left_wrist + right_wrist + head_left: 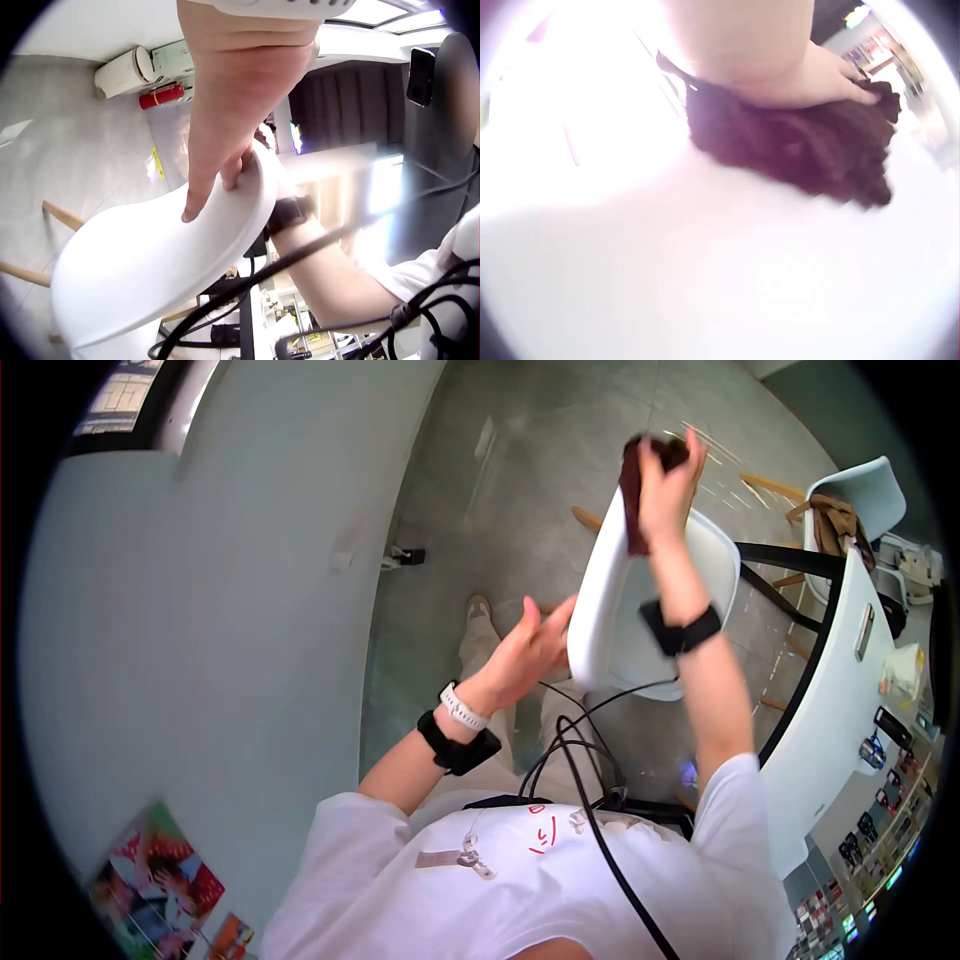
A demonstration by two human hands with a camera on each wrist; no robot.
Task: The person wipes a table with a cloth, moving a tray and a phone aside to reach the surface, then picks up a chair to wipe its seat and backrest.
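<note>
A white chair (632, 600) with a curved plastic shell stands before me in the head view. My right hand (668, 495) holds a dark maroon cloth (630, 485) over the far end of its backrest. In the right wrist view the bunched cloth (802, 150) lies under the hand, against the white surface. My left hand (530, 650) is at the near end of the backrest, thumb raised. Its extended fingers (196, 204) touch the outer face of the chair shell (150, 247) in the left wrist view.
Black cables (565, 760) hang between my body and the chair. To the right stands a white table (835, 670) with black legs. Another white chair (875, 500) with a brown garment is farther off. A plain wall (250, 630) rises on the left.
</note>
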